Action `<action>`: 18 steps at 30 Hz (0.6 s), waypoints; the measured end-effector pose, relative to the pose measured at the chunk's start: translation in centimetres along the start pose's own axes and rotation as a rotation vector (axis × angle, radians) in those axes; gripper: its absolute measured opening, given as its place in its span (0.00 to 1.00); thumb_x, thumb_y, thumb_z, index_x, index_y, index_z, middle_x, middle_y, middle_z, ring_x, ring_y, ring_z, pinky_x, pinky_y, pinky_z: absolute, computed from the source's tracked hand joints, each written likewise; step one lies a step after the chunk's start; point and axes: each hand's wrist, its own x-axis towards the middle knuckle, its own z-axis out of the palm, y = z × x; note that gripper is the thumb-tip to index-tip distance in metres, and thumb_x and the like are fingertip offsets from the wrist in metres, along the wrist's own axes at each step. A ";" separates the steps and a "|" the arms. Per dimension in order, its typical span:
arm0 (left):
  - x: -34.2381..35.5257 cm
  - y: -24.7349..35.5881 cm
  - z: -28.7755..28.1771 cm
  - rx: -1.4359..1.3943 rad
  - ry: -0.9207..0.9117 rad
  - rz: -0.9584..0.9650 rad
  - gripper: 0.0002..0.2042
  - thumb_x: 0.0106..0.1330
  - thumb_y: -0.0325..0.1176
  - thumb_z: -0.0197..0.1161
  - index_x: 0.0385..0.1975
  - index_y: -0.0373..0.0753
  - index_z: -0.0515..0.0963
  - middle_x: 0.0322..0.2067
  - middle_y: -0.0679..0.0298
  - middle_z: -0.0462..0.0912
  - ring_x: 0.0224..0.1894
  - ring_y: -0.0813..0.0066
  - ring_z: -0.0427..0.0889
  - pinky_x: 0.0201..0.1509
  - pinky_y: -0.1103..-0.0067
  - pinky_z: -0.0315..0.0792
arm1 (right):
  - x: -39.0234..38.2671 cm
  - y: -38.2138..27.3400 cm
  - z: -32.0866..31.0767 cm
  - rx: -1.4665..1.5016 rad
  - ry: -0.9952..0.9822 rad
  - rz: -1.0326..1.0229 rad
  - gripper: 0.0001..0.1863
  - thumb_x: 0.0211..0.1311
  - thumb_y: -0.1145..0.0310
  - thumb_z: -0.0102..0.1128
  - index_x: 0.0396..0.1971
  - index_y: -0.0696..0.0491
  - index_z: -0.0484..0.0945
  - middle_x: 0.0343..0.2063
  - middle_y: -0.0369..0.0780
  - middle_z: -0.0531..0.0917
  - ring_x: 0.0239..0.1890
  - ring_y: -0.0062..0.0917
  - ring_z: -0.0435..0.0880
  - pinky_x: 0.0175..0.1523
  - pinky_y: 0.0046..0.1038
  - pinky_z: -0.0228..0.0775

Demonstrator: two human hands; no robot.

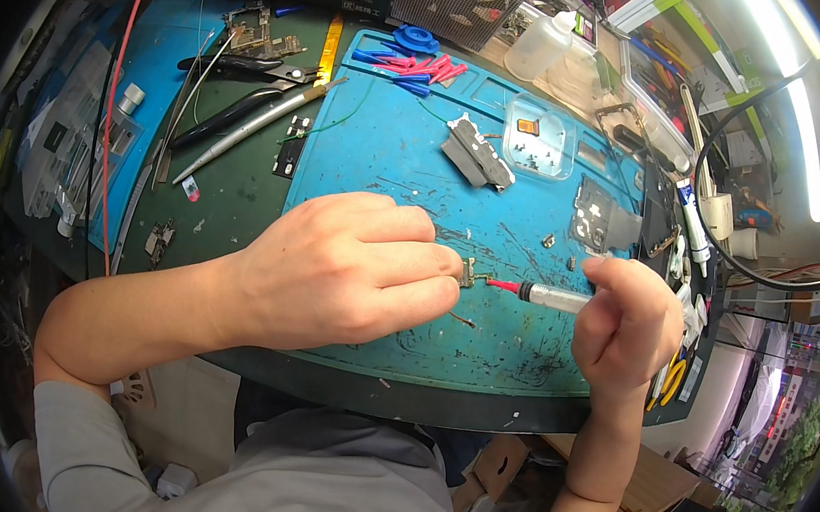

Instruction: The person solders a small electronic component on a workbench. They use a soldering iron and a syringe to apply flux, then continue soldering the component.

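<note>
Over the blue work mat (pixel 378 175), my left hand (pixel 370 267) is closed, its back toward me and its fingers curled. A small gold-and-green circuit board piece (pixel 470 273) juts out just past those fingertips; the grip itself is hidden under the hand. My right hand (pixel 629 319) is wrapped round a clear syringe (pixel 557 298) with a black collar and a pink-red tip. The syringe lies nearly level and points left. Its tip is at the board piece's right edge; whether they touch I cannot tell.
Beyond the hands lie a grey metal-cased module (pixel 477 153) and a clear tray of tiny parts (pixel 539 136). Pink and blue plastic tips (pixel 426 67) sit at the back, near a squeeze bottle (pixel 540 48). Black-handled pliers (pixel 237 109) rest at left. A red cable (pixel 111 123) hangs there.
</note>
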 end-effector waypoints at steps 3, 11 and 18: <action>0.0 0.0 0.0 0.000 0.002 -0.001 0.08 0.58 0.29 0.71 0.36 0.37 0.84 0.46 0.64 0.91 0.40 0.66 0.87 0.39 0.72 0.79 | -0.1 0.1 0.0 -0.011 0.027 -0.017 0.16 0.59 0.84 0.64 0.47 0.60 0.82 0.23 0.40 0.81 0.18 0.30 0.76 0.26 0.31 0.71; 0.0 -0.1 0.1 0.001 0.024 0.013 0.07 0.58 0.29 0.70 0.35 0.38 0.83 0.46 0.64 0.91 0.39 0.67 0.86 0.38 0.73 0.79 | -2.0 0.3 0.4 0.058 0.168 0.204 0.16 0.74 0.76 0.64 0.57 0.64 0.76 0.41 0.45 0.89 0.23 0.22 0.80 0.29 0.27 0.75; -0.1 -0.2 0.1 0.021 0.040 0.017 0.06 0.59 0.29 0.69 0.35 0.39 0.83 0.46 0.64 0.90 0.40 0.68 0.86 0.37 0.73 0.78 | -1.1 -0.1 0.1 0.294 0.212 0.388 0.18 0.80 0.65 0.65 0.57 0.63 0.77 0.40 0.40 0.83 0.31 0.16 0.76 0.38 0.18 0.68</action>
